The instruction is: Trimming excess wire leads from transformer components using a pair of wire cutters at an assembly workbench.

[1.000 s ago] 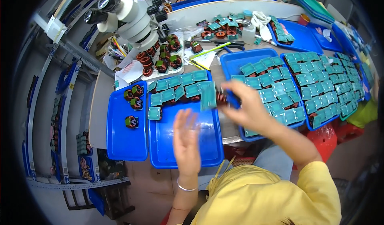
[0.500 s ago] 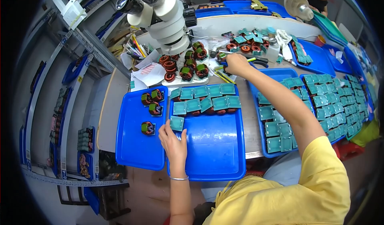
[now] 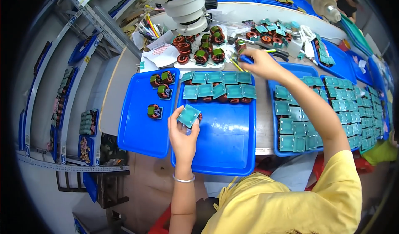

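My left hand (image 3: 183, 139) pinches a copper-wound coil with a square teal board (image 3: 188, 116) on top, tilted above the front blue tray (image 3: 220, 153). Rows of similar teal-topped coils (image 3: 206, 90) fill the far part of that tray. Farther off, beyond the tray's right corner, my right hand (image 3: 262, 64) is closed around a small blue-handled tool (image 3: 246, 59). Its working end is not clear. To the left, a narrower blue tray (image 3: 141, 128) bears several green-and-copper coils (image 3: 154, 111).
A microscope (image 3: 186, 11) stands at the back, with loose coils (image 3: 201, 56) beneath it. Black-handled pliers (image 3: 279, 55) lie near my right hand. On the right, trays hold many teal-topped coils (image 3: 286, 126). Metal shelving (image 3: 64, 126) rises at the left. Another person (image 3: 346, 3) sits far right.
My left hand has lifted the teal-topped coil off the tray and tilted it. My right hand has come away from the tool pile, nearer, with the blue-handled tool. The view has shifted.
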Demonstrator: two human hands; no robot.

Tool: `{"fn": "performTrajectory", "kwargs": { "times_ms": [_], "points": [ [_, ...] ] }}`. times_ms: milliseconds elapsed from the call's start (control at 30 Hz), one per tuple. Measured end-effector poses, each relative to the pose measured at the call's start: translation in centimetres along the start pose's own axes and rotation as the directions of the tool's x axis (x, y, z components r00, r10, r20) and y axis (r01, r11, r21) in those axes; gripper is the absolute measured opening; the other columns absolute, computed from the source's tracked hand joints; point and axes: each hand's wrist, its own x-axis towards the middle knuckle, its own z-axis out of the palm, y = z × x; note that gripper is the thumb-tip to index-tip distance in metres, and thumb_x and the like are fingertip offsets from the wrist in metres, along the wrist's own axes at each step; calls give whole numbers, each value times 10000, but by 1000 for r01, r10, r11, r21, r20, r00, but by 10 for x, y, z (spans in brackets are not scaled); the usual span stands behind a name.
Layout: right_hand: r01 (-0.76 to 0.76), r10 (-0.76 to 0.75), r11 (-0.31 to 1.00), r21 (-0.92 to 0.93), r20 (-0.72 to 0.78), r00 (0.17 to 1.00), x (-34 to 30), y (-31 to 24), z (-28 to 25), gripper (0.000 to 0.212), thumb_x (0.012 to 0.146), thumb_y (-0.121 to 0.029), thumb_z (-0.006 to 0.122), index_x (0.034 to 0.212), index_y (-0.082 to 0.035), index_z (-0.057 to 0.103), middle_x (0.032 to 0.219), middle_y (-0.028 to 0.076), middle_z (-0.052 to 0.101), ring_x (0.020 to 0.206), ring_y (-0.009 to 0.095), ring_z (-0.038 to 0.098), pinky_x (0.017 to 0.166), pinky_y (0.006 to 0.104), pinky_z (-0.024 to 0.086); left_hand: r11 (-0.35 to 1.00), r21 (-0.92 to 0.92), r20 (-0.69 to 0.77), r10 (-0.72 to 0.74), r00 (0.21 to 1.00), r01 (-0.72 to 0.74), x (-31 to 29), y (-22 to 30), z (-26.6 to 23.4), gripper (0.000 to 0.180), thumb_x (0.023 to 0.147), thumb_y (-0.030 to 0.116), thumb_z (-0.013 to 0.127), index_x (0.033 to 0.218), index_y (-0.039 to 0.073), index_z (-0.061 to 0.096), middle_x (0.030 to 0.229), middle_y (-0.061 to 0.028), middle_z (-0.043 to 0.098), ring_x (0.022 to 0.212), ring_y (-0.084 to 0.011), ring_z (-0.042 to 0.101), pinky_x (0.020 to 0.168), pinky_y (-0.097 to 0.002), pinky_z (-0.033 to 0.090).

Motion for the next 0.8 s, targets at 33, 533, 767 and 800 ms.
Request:
{"fn": "performTrajectory", "kwargs": {
  "times_ms": [33, 533, 767, 800],
  "points": [
    [54, -60, 993, 102, 56, 997, -17, -13, -4, 260, 777, -226, 603, 906, -1, 604, 783, 140, 595, 711, 208, 573, 654, 321, 442, 901, -416, 68, -105, 992, 124, -5, 14, 0, 495, 757, -6, 640, 1202, 7, 423, 1100, -114, 461, 959, -190, 534, 789, -300, 480],
    [82, -112, 856, 511, 27, 993, -194, -105, -56, 442, 689, -172, 751, 1059, -8, 576, 1034, 113, 596, 912, 203, 569, 736, 291, 465, 703, -624, 511, 36, 859, 342, -78, 111, 28, 789, 702, -1, 713, 1319, 25, 223, 1074, -146, 529, 991, -201, 563, 827, -296, 482],
    [66, -114, 698, 713, 20, 993, -219, -100, -59, 633, 671, -155, 780, 1217, -10, 494, 1141, 120, 571, 983, 191, 548, 789, 304, 461, 293, -700, 703, 121, 701, 652, -93, 112, 44, 872, 723, 173, 750, 1344, -7, 165, 1144, -203, 550, 1083, -241, 536, 903, -347, 451],
    [47, -130, 672, 739, 55, 990, -220, -101, -62, 613, 669, -156, 783, 1195, -6, 506, 1128, 111, 577, 967, 180, 552, 781, 295, 465, 297, -657, 736, 56, 675, 692, -95, 115, 45, 857, 725, 184, 745, 1340, 8, 174, 1159, -211, 538, 1095, -256, 530, 914, -367, 446]
  ]
}}
